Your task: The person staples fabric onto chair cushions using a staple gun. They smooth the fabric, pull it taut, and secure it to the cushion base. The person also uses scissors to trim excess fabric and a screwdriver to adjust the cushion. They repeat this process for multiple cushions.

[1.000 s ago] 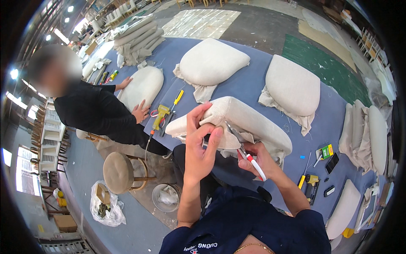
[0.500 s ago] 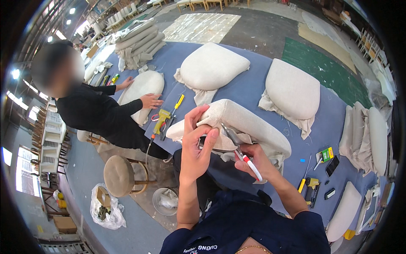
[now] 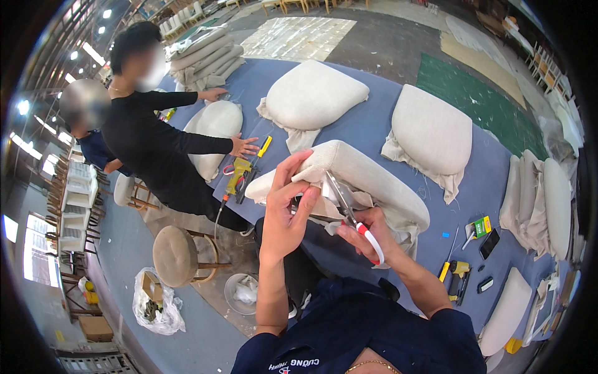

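Observation:
A cream fabric-covered seat cushion (image 3: 374, 177) is tilted up in front of me, its loose fabric edges hanging on the near side. My left hand (image 3: 285, 212) grips its near left corner, fingers over the top and thumb in front, pinching the folded cloth. My right hand (image 3: 369, 234) is closed around scissors (image 3: 342, 201) with red and white handles. Their blades point up and left at the fabric by the corner, close to my left fingers. Whether the blade tips are in the cloth I cannot tell.
On the blue table (image 3: 367, 93) lie more cushions (image 3: 314, 93), a yellow staple gun (image 3: 237, 177), a yellow-handled screwdriver (image 3: 443, 272) and a phone (image 3: 490, 244). A co-worker (image 3: 156, 134) in black leans over the table at left; another person (image 3: 112, 149) stands behind. A round stool (image 3: 175, 255) stands below.
The scissors have shifted slightly left and their blades show more fully. The co-worker has moved toward the table, one hand reaching forward, and a second person has come into view behind.

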A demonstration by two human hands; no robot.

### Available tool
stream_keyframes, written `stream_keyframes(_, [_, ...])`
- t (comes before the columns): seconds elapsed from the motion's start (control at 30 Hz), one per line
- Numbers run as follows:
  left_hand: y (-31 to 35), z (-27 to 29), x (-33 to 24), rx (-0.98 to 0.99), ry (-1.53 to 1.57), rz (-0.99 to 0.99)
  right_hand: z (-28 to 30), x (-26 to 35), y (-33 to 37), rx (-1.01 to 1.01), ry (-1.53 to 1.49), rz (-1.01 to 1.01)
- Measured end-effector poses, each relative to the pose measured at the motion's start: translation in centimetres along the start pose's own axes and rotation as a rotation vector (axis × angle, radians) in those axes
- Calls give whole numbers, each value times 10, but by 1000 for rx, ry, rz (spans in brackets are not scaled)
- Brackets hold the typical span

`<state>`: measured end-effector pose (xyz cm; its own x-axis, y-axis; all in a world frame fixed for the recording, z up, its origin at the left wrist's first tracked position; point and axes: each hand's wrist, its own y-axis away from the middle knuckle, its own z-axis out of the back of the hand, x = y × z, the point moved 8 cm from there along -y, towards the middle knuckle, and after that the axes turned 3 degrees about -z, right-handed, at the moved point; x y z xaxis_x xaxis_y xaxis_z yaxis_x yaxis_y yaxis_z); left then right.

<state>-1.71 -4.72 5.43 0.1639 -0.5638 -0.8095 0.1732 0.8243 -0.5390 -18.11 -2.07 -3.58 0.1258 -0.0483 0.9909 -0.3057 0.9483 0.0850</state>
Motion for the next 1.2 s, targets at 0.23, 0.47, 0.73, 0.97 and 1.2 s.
stream_keyframes(0.23, [-5, -12, -3, 16, -6, -115, 51, -35, 70, -64, 159, 341])
stream_keyframes(0.47, [-2, -40, -16, -5, -27, -146, 228, -245, 178, -1015, -119, -278])
stream_keyframes(0.73, [0, -80, -24, -23, -21, -375, 335, -390, 243, -931, 507, -403])
stream_keyframes(0.97, [9, -89, -47, -52, -65, -465, 191, -67, 90, -798, 175, 248])
stream_keyframes(1.2, [31, -54, -86, -7, -338, -616, 116, -9, 49, -798, 322, 484])
